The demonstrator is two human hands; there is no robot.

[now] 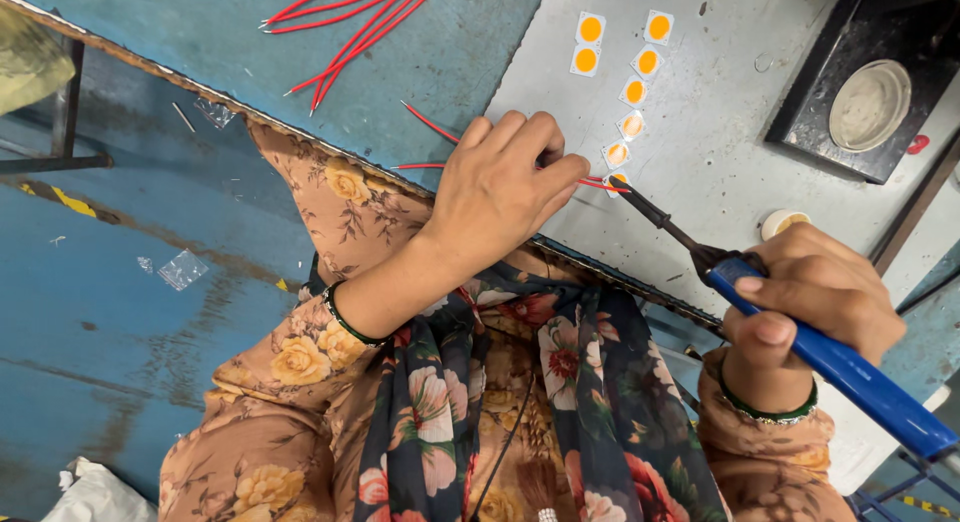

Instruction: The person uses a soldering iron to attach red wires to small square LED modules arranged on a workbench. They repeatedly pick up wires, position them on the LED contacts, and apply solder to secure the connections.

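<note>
Left hand: the left hand lies palm down at the bench edge, fingers curled and pinched shut on a red wire that runs out from under the knuckles on both sides.
Red wire: one end trails away from the pinch toward a loose bundle of red wires; the other end pokes out just past the fingertips and meets the nearest chip.
Right hand: the right hand is wrapped closed around the blue handle of a soldering iron, thumb laid along the top of the handle.
Soldering iron: its dark shaft slants away from that grip toward the left hand, and the tip sits at the wire end, right beside the left fingertips.
Chips: small white square LED chips with round yellow centres lie in a loose line running away from the pinch; the closest one is at the iron's tip.
Work surface: a grey metal sheet lies under both the tip and the chips.
Beyond the right hand: a small round tin sits near its knuckles, and farther off a black stand holds a pale round pad.
Sleeves: floral fabric covers both forearms, and each wrist wears a dark bangle.
</note>
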